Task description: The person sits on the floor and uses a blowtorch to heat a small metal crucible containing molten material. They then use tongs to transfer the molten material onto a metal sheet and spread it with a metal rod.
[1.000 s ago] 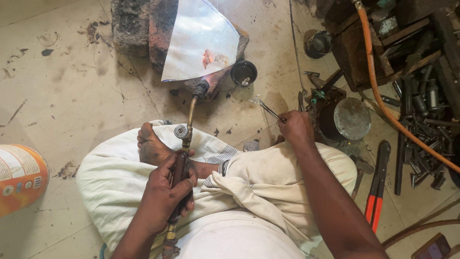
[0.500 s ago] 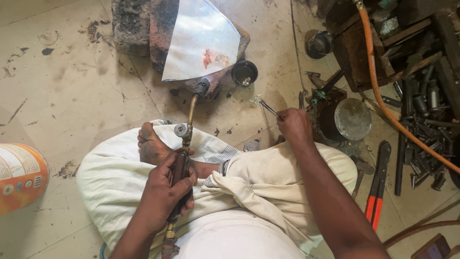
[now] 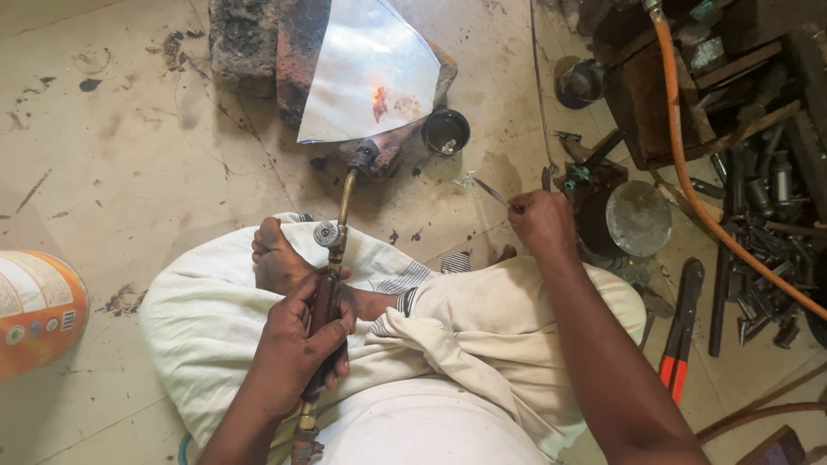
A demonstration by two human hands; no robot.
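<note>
Head view: left hand [image 3: 297, 344] wrapped tight round the dark grip of a brass gas torch [image 3: 332, 258], nozzle reaching ahead to the brick [image 3: 258, 39] under a shiny metal sheet [image 3: 366, 73]. Likely rigid, fairly weighty, hot at the tip; best held by the grip. Right hand [image 3: 543, 224] pinched shut on a thin metal rod [image 3: 491, 191], probably light and springy, tip near a small black cup [image 3: 445, 132].

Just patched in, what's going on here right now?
A person sits cross-legged on the floor. The left hand grips a brass gas torch, its nozzle aimed at a shiny metal sheet leaning on bricks. The right hand holds thin tweezers pointing toward a small black cup. Pliers with red handles lie beside the right arm.
</note>
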